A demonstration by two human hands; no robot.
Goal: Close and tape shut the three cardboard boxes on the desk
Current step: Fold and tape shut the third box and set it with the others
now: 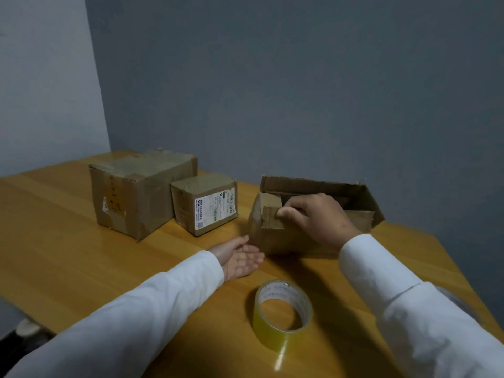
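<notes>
You're on the closing step of the last box. The large taped brown cardboard box (141,192) and the small brown cardboard box with a white label (206,203) stand touching at the back left of the wooden worktop (68,241), both looking shut and taped already. The open brown cardboard box (313,214) sits to the right, mouth up, long axis running left-right across your view and slightly away at the right end.

Your right hand (316,216) pinches the left end flap (270,216), fingers curled over its edge, folding it inward. Your left hand (241,257) lies palm-up on the worktop just beside the box's near left corner, grip spread, holding nothing.

Next, IMO: fold that flap flat, then the far long flap (313,184), which stands upright; the right-end flap's state is hard to read from here. Then you need the roll of clear yellowish tape (283,315), resting near you in front of the box, hole facing up.
</notes>
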